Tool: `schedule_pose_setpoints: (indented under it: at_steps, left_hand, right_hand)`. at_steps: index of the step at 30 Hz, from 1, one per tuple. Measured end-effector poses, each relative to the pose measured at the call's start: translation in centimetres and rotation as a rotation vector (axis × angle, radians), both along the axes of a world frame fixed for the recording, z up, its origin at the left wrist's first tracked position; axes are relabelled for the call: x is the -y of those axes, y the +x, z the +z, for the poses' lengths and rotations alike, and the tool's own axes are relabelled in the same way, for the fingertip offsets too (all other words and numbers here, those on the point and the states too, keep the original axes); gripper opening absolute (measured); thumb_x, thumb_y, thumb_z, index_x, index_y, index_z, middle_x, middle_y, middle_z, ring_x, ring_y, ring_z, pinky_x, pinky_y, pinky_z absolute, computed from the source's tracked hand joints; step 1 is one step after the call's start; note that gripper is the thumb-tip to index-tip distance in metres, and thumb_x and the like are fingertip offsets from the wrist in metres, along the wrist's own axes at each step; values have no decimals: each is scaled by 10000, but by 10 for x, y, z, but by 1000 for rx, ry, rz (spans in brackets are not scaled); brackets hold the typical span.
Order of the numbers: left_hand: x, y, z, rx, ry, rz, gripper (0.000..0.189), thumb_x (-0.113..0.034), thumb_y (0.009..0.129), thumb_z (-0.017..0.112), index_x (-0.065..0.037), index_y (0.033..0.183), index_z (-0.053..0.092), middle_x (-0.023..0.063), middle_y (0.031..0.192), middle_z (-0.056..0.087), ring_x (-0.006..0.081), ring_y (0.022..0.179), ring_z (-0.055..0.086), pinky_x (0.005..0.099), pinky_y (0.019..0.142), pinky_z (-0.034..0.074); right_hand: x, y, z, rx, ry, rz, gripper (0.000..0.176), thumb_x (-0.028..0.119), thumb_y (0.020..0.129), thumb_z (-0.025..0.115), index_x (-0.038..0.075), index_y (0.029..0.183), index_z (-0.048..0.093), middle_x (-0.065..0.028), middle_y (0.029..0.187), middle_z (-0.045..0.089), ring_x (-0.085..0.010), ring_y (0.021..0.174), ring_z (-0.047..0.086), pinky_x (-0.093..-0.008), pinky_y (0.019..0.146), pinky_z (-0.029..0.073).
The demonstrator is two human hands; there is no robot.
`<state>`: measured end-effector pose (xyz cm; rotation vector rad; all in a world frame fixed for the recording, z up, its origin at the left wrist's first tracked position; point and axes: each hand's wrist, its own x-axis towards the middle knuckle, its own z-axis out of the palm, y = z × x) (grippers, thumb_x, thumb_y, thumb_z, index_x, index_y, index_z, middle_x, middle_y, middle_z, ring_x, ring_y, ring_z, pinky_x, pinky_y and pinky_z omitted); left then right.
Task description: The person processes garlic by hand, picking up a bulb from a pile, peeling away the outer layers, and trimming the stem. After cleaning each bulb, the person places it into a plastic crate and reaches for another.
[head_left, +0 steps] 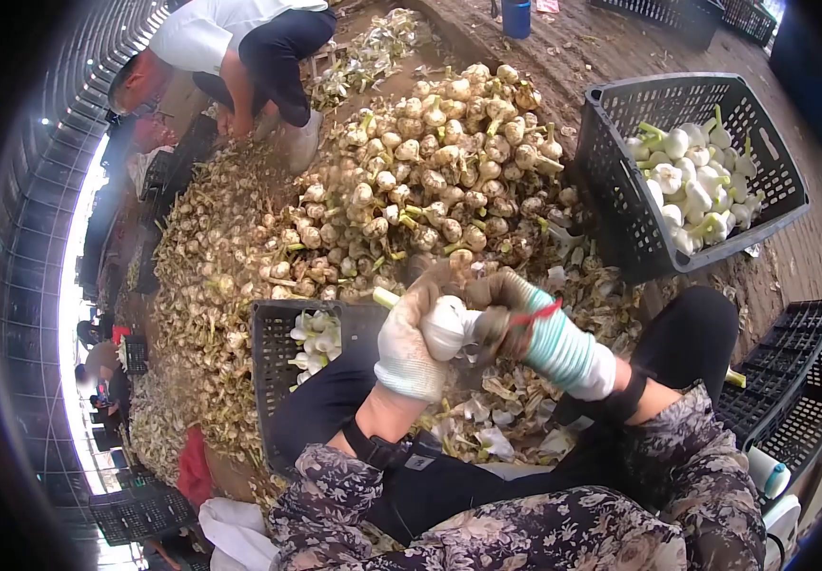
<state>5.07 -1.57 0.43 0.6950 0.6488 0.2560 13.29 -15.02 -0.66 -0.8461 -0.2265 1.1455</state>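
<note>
My left hand (405, 344), in a dirty white knitted glove with a pale green cuff, is closed around a garlic bulb (446, 329). The bulb's outside is clean and white, and a cut green stem (386, 298) sticks out past the left side of that hand. Close against the bulb's other side is my right hand (536, 328), gloved too, its fingers curled and partly blurred. A thin red strip (536, 313) crosses the right glove; what those fingers hold is hidden. Below both hands, loose garlic skins (496, 442) lie between my legs.
A large heap of unpeeled garlic (430, 162) spreads ahead. White bulbs fill part of a black crate (611, 190) at right and another crate (271, 381) by my left knee. Stacked black crates (782, 366) stand at far right. Another person (230, 57) bends over at upper left.
</note>
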Motion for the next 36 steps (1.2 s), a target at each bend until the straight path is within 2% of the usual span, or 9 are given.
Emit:
schedule_pose_setpoints:
  at_steps: [4, 7, 13, 15, 26, 28, 31, 33, 36]
  left_hand:
    - [2, 4, 3, -121, 195, -123, 380, -300, 939, 396, 3, 1139, 507, 64, 829, 614, 143, 725, 602, 291, 720, 499]
    - [10, 1, 21, -54, 270, -184, 362, -302, 938, 398, -10, 1109, 526, 83, 831, 621, 156, 715, 609, 288, 724, 493]
    - [5, 1, 19, 96, 110, -305, 319, -219, 911, 482, 13, 1130, 494, 105, 910, 606, 181, 811, 600, 265, 697, 494]
    - [7, 5, 7, 143, 185, -205, 357, -249, 910, 496, -5, 1170, 489, 82, 918, 586, 152, 813, 583, 244, 688, 485]
    - [-4, 3, 11, 131, -79, -118, 373, -166, 901, 498, -54, 1253, 446, 117, 1015, 584, 238, 923, 581, 378, 804, 487]
    - [-14, -3, -3, 187, -120, -151, 364, -162, 893, 507, -53, 1237, 460, 136, 996, 587, 263, 902, 586, 396, 790, 501]
    - [-13, -5, 4, 213, -49, -205, 343, -124, 897, 486, -40, 1229, 460, 130, 991, 581, 255, 870, 591, 384, 773, 514]
    - [1, 0, 10, 63, 27, -22, 342, -73, 915, 414, -41, 1256, 405, 151, 941, 572, 273, 809, 605, 377, 740, 530]
    - [-2, 1, 5, -36, 77, 25, 335, -137, 927, 413, -56, 1251, 434, 145, 979, 578, 237, 827, 604, 369, 721, 534]
  right_hand:
    - [-1, -10, -12, 762, -135, -295, 231, 128, 795, 656, 39, 967, 530, -38, 723, 569, -85, 596, 535, -255, 494, 445]
    - [14, 1, 5, -295, 222, 79, 221, 281, 831, 615, 75, 872, 550, -17, 660, 538, -90, 561, 506, -195, 475, 379]
    - [13, 7, 15, -368, 118, 78, 273, 310, 824, 640, 61, 887, 547, -11, 724, 545, -94, 606, 515, -208, 532, 414]
    - [2, -3, 6, 398, -223, -79, 247, 248, 816, 659, 36, 880, 548, -23, 780, 576, -88, 690, 521, -217, 597, 426]
    - [17, 23, -34, 305, -175, -291, 190, 204, 898, 492, 51, 979, 570, -12, 788, 567, -130, 631, 543, -246, 546, 435]
    - [19, 28, -50, 1179, -445, 227, 302, 192, 842, 549, 36, 1101, 533, -133, 914, 603, -285, 874, 582, -330, 759, 466]
    - [16, 23, -42, 1146, -366, -141, 369, 164, 811, 598, 40, 1144, 500, -155, 953, 597, -298, 905, 571, -351, 808, 459]
    - [4, 12, -14, 421, -213, -48, 361, 80, 783, 661, 6, 1088, 483, -128, 929, 583, -176, 785, 584, -255, 697, 472]
    - [-6, -5, -3, 248, -161, -169, 220, 141, 818, 646, 18, 962, 535, -14, 753, 576, -73, 650, 532, -201, 579, 443]
